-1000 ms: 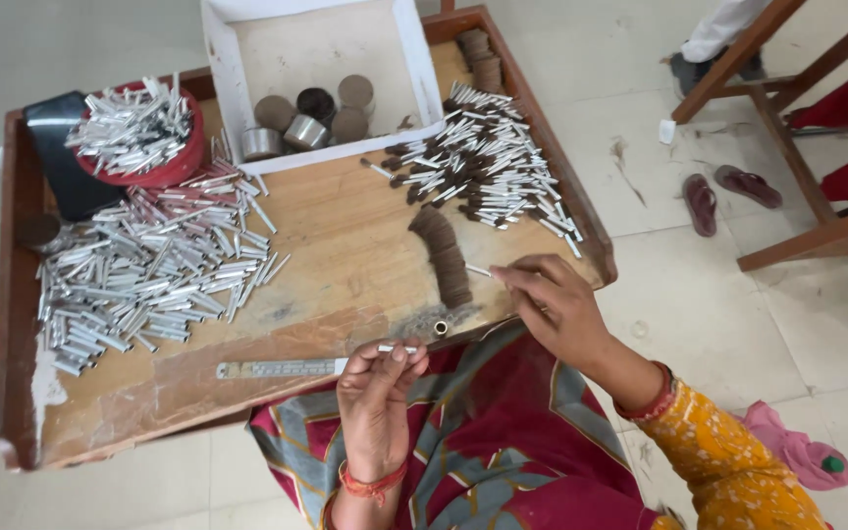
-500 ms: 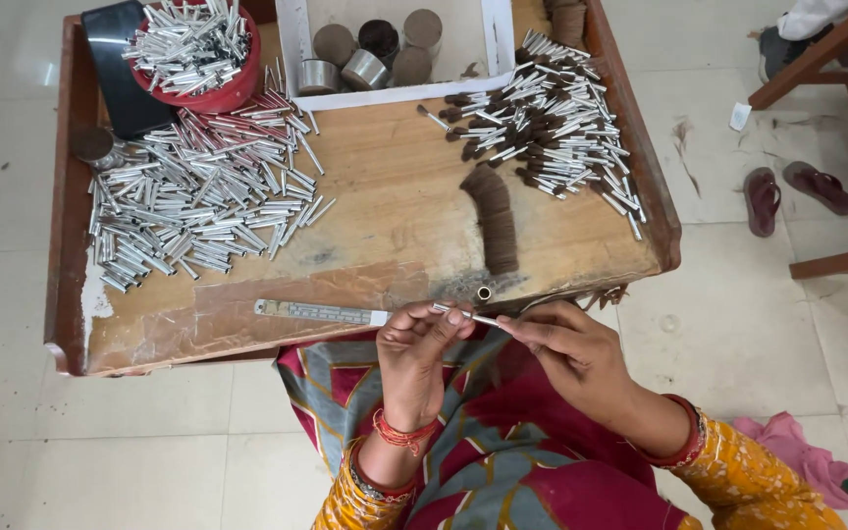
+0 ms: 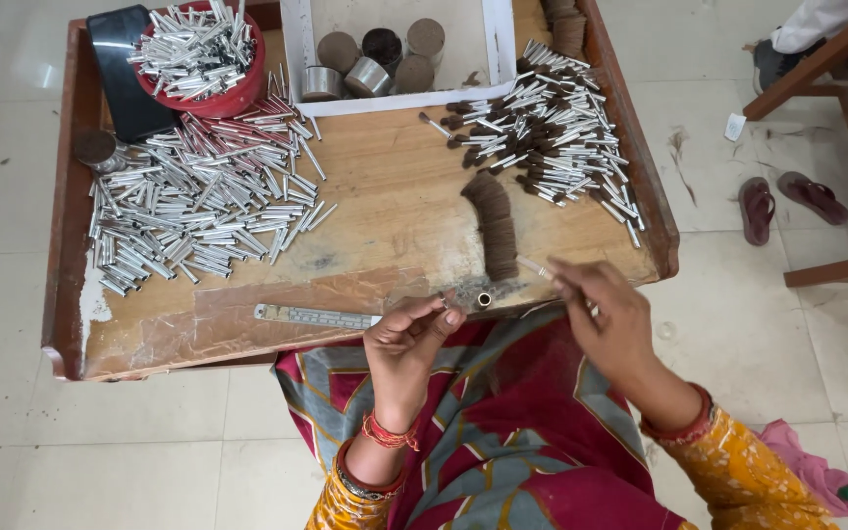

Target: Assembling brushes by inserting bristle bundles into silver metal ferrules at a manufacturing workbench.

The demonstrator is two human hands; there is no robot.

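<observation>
My left hand [image 3: 410,336] pinches a small silver tube at the near edge of the wooden tray table [image 3: 375,236]. My right hand [image 3: 609,312] holds a thin metal-tipped piece close to the brown bristle row [image 3: 496,226]. A small metal hole fitting [image 3: 484,298] sits between my hands. Loose silver tubes [image 3: 193,206] spread over the left of the table. Finished tubes with dark bristle tips [image 3: 542,128] lie in a heap at the right.
A metal ruler [image 3: 314,316] lies along the near edge. A red bowl [image 3: 200,54] full of tubes and a black case [image 3: 127,74] stand far left. A white box [image 3: 395,49] holds round tins. Sandals [image 3: 785,196] and wooden chair legs [image 3: 836,147] are on the floor right.
The view has shifted, so the table sits higher and farther left. My hands, which met at the table edge, have drawn apart; the right one moved right with its piece.
</observation>
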